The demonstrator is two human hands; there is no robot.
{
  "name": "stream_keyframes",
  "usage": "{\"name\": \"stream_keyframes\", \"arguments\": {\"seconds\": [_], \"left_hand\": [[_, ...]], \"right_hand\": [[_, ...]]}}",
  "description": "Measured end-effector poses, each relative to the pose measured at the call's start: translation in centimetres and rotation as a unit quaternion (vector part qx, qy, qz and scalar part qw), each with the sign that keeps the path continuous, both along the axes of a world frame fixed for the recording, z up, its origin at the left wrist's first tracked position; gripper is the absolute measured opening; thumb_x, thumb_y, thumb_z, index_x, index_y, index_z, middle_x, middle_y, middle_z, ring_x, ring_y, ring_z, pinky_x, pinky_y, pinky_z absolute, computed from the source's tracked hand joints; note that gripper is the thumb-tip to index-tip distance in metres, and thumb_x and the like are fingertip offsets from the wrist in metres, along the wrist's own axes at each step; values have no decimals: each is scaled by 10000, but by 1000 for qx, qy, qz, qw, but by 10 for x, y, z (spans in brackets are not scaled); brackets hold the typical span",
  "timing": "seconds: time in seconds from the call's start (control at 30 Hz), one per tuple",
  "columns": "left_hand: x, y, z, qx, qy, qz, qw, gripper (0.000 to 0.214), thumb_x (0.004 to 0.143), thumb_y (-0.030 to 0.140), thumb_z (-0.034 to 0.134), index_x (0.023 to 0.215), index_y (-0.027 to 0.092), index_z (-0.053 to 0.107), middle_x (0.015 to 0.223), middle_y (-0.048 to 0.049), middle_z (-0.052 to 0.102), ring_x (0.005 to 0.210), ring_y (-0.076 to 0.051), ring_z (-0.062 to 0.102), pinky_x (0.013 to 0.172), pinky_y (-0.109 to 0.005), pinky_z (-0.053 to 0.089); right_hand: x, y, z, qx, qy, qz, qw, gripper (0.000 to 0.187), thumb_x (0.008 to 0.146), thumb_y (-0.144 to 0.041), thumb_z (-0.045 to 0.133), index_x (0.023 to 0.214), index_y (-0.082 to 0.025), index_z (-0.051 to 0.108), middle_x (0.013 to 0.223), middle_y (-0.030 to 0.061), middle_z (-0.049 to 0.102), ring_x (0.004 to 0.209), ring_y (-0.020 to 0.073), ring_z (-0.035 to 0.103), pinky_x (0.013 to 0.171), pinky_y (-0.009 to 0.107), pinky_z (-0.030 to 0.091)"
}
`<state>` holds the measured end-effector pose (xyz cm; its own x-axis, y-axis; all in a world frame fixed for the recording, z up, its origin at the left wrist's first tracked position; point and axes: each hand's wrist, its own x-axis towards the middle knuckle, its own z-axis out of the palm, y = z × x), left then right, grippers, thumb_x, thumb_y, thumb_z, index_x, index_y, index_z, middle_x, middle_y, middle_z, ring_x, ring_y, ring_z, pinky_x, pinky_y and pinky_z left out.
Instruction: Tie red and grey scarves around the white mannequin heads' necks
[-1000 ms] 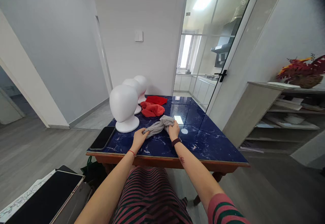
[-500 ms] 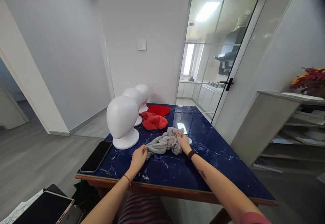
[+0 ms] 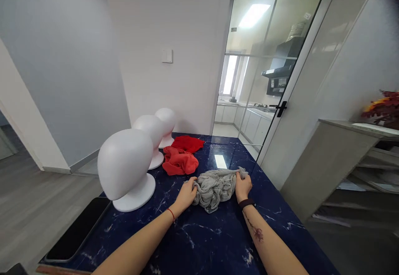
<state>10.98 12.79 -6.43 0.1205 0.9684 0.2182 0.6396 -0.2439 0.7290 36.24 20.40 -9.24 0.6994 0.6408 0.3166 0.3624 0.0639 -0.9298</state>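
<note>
A crumpled grey cloth [image 3: 216, 187] lies on the dark blue marble table [image 3: 202, 237]. My left hand [image 3: 187, 194] grips its left edge with closed fingers. My right hand [image 3: 242, 185] pinches its right edge, a dark watch on the wrist. Both hands rest near the table's middle with the cloth stretched loosely between them.
Three white foam mannequin heads stand at the left, the nearest one [image 3: 126, 169] largest in view. Two red cloths [image 3: 180, 162] lie behind the grey one. A black phone [image 3: 77, 233] sits at the table's left edge. A glass door [image 3: 274, 71] and a shelf unit [image 3: 355, 158] are to the right.
The camera has moved closer over the table. Both hands have shifted right and forward with the grey cloth, which has spread from a twisted strip into a wider bunch.
</note>
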Motion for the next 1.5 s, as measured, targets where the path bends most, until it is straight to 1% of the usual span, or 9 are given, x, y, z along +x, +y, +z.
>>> {"name": "stream_keyframes", "arguments": {"seconds": [0.27,0.43,0.53,0.63,0.87,1.07,1.2,1.37,1.5], "left_hand": [[13,-18,0,130,-89,-110,981,372,874,203,400,1242,232,448,1098,-66,549,972,-161,544,926,-357,424],[6,-19,4,129,-142,-95,977,515,805,212,535,1294,246,380,1213,-83,488,922,-158,563,857,-362,469],[9,-23,7,134,-150,-153,968,619,763,229,589,1335,250,352,1302,-94,447,1022,-188,541,894,-366,455],[11,-27,7,130,-161,-157,966,405,785,226,537,1188,203,514,1177,-79,563,1036,-192,536,937,-345,418],[-4,-11,2,79,-136,-31,987,167,782,219,478,750,165,633,694,-1,639,647,-139,536,645,-238,408],[-23,3,6,35,-321,183,929,389,820,438,417,685,125,604,670,-68,637,656,-193,564,612,-280,418],[-21,6,4,28,-368,180,912,362,812,405,433,799,100,628,861,-120,679,840,-231,599,755,-316,439],[-14,4,2,30,-384,117,915,366,818,411,452,941,114,627,1020,-116,667,943,-222,597,844,-313,430],[-16,4,3,30,-394,117,911,385,793,460,490,872,111,630,920,-97,672,849,-199,594,778,-291,440]], "right_hand": [[68,13,10,-1,49,-121,991,374,740,-433,447,676,-106,617,714,173,674,742,267,612,598,319,441],[-7,-32,27,120,-110,88,983,337,806,-396,440,887,-142,645,825,103,687,789,233,615,728,351,467],[-65,-76,32,185,-291,381,858,254,803,-286,484,1000,-260,642,954,38,684,889,221,624,805,360,478],[-97,-102,34,164,-385,509,753,364,776,-228,540,1120,-336,592,1043,25,660,926,238,616,819,376,475],[-68,-80,37,90,-308,369,872,242,853,-337,471,960,-226,658,891,70,683,781,222,626,718,318,447],[-22,-50,38,34,-165,113,979,486,882,-529,335,708,-161,600,492,-14,503,466,120,415,523,242,318],[-30,-57,37,47,-199,211,956,428,855,-537,408,744,-167,593,578,-2,545,530,130,459,543,239,347],[-78,-81,35,88,-357,388,845,294,738,-440,642,970,-259,629,879,40,657,818,231,580,760,333,411],[-79,-79,37,77,-338,353,869,197,843,-368,510,914,-262,660,863,36,676,786,208,596,731,318,415]]}}
